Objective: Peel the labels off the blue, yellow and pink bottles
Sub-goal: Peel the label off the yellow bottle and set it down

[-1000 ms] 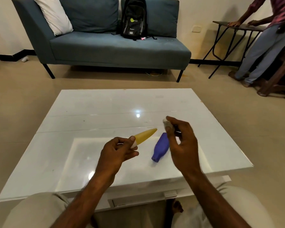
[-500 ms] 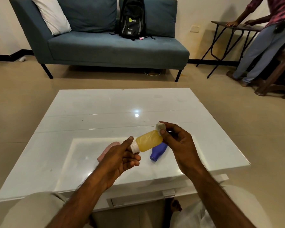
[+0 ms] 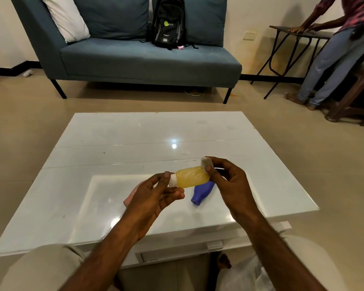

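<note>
**Q:** At the far left, what lies behind my hand?
**A:** The pink bottle (image 3: 129, 199), on the white table (image 3: 135, 133). I see only a sliver of it, so I cannot tell whether it carries a label.

**Q:** And the left hand (image 3: 153, 196)?
**A:** Thumb and fingertips pinch the white neck (image 3: 172, 182) of the yellow bottle (image 3: 192, 177), and the other fingers curl loosely beneath. I judge this grip keeps the bottle level above the table and leaves its body free for the other hand.

**Q:** How does the yellow bottle look?
**A:** It is translucent amber with a wavy relief. It is held sideways in the air, neck to the left, and no label shows on the face toward me.

**Q:** What is beneath it?
**A:** The blue bottle (image 3: 202, 191) lies on the table with its mouth toward me, partly hidden by the yellow one. No label is visible on it. I judge it is parked there, out of the way.

**Q:** And at the right?
**A:** My right hand (image 3: 231, 185) pinches a crumpled whitish scrap (image 3: 205, 162) between thumb and forefinger at the yellow bottle's base. It is probably the label. I cannot tell whether it is attached to the bottle.
</note>
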